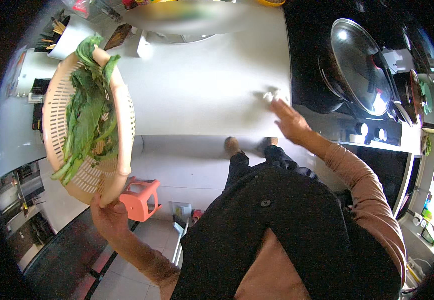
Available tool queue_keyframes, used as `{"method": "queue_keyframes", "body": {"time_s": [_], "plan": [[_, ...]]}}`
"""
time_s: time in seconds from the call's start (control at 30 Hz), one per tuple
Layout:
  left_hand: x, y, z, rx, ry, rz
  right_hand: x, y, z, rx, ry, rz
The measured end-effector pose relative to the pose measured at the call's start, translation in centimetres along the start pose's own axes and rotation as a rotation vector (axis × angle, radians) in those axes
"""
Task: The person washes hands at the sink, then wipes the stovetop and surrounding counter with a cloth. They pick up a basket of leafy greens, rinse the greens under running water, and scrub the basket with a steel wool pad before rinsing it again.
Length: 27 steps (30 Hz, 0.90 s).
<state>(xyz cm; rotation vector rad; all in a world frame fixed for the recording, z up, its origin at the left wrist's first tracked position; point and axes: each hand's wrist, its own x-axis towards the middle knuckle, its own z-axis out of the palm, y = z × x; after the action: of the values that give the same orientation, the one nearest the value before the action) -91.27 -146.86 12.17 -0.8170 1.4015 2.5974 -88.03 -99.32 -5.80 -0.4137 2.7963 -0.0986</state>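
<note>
My left hand (110, 215) grips the near rim of a cream plastic slotted basket (124, 123), which is tilted on its side at the left. Green leafy vegetables (85, 108) lie inside it, and some leaves hang over its far rim. My right hand (291, 122) reaches over the white countertop (205, 86), close to the edge of the black hob. At its fingertips shows a small white shape (273, 95), too bright and blurred to identify; I cannot tell whether it is held.
On the hob (307, 86) at the right stands a wok with a glass lid (359, 67), beside a smaller lidded pot (414, 97). A holder with chopsticks (70, 37) is behind the basket. A blurred rounded object (187, 17) crosses the far counter. A coral plastic stool (140, 200) stands below left.
</note>
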Motion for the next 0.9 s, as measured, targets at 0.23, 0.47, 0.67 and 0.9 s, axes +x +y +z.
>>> {"method": "queue_keyframes", "body": {"time_s": [0.23, 0.47, 0.67, 0.9], "plan": [[-1.7, -0.8, -1.2, 0.11, 0.288, 0.137, 10.7, -10.7, 0.2, 0.007, 0.115, -0.694], [-2.8, -0.9, -2.1, -0.057, 0.187, 0.086, 22.0, -15.8, -2.7, 0.169, 0.178, -0.465], [-3.3, -1.5, -2.4, 0.03, 0.072, 0.06, 17.3, 4.7, 1.7, -0.066, 0.382, 0.124], [-2.5, -3.7, -0.5, 0.217, 0.037, 0.103, 5.1, 1.3, -0.4, 0.007, 0.14, 0.277]]}}
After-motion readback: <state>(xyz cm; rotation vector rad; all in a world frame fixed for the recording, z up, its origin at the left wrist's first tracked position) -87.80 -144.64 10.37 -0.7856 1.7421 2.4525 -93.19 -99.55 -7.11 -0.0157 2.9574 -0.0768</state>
